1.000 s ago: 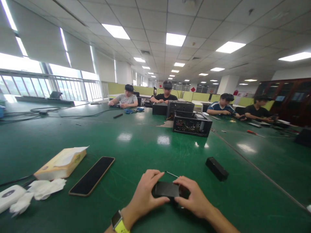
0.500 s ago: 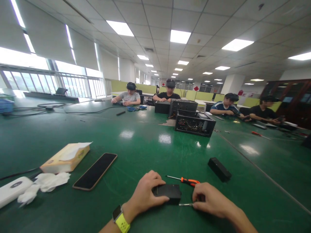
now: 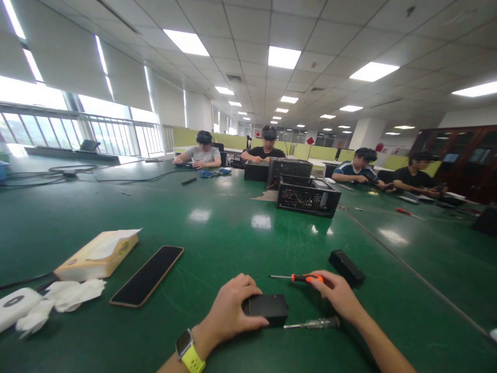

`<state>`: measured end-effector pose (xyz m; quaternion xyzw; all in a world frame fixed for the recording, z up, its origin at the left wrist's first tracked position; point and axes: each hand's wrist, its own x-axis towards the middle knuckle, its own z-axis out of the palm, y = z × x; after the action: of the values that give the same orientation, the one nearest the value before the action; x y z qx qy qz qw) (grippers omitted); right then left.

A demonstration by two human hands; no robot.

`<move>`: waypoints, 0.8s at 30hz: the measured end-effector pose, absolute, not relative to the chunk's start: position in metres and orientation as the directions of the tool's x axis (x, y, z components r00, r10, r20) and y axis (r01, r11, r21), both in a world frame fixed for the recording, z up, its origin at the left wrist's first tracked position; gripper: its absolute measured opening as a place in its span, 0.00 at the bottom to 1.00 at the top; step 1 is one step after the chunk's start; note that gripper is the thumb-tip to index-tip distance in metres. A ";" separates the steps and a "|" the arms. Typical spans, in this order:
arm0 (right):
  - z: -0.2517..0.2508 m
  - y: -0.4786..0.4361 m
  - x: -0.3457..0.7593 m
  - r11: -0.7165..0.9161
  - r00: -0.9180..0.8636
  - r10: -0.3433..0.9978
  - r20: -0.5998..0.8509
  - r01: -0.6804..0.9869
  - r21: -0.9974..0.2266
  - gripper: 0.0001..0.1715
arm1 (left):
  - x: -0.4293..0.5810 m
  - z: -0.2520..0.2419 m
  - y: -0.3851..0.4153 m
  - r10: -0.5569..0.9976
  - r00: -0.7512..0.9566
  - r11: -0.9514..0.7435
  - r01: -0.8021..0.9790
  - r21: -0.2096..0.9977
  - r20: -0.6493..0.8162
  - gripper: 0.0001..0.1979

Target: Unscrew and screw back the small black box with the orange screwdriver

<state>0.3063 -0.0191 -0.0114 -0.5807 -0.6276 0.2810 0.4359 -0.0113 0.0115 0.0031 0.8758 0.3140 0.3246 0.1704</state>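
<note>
My left hand (image 3: 230, 307) is closed over the left end of a small black box (image 3: 267, 307) that lies on the green table (image 3: 240, 228). My right hand (image 3: 338, 297) is closing its fingers on the orange-and-black handle of a small screwdriver (image 3: 298, 278), whose thin shaft points left. A second tool with a clear handle and metal shaft (image 3: 312, 324) rests on the table between the box and my right wrist, touched by neither hand. A yellow-strapped watch (image 3: 189, 350) sits on my left wrist.
A phone (image 3: 147, 276) lies face up at left, beside a tissue box (image 3: 97, 255), crumpled tissues (image 3: 62, 299) and a white pad (image 3: 13, 307). A black block (image 3: 347, 267) lies right of my hands. Computer cases (image 3: 306, 196) stand mid-table. Several people work at the far side.
My right hand let go of the clear-handled tool, which now lies on the table, and moved up to the orange screwdriver. The left hand stayed on the black box.
</note>
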 end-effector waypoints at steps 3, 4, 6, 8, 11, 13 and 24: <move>-0.010 -0.019 0.309 0.186 0.169 0.953 0.252 0.330 -0.926 0.23 | -0.010 0.002 0.007 0.676 0.571 -0.733 0.451 0.510 0.466 0.16; -0.009 -0.020 0.310 0.198 0.198 0.945 0.259 0.281 -0.939 0.23 | -0.009 0.002 0.006 0.681 0.563 -0.729 0.453 0.513 0.469 0.16; -0.008 -0.021 0.310 0.219 0.232 0.937 0.263 0.196 -0.956 0.23 | -0.008 0.002 0.004 0.686 0.554 -0.724 0.458 0.516 0.472 0.15; -0.007 -0.022 0.308 0.226 0.236 0.938 0.253 0.136 -0.965 0.23 | -0.006 0.003 0.003 0.688 0.553 -0.723 0.465 0.510 0.471 0.15; -0.007 -0.023 0.307 0.220 0.216 0.948 0.235 0.093 -0.971 0.22 | -0.006 0.004 0.003 0.683 0.558 -0.729 0.471 0.497 0.472 0.15; -0.007 -0.023 0.307 0.218 0.208 0.950 0.232 0.089 -0.972 0.22 | -0.005 0.004 0.003 0.678 0.558 -0.733 0.467 0.495 0.478 0.15; -0.001 -0.026 0.315 0.251 0.177 0.944 0.277 0.155 -0.956 0.19 | -0.004 0.001 0.003 0.673 0.559 -0.737 0.458 0.496 0.484 0.14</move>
<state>0.3154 -0.0256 -0.0013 -0.5072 -0.5421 0.3427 0.5757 -0.0040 0.0033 0.0008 0.8685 0.3258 0.3380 0.1589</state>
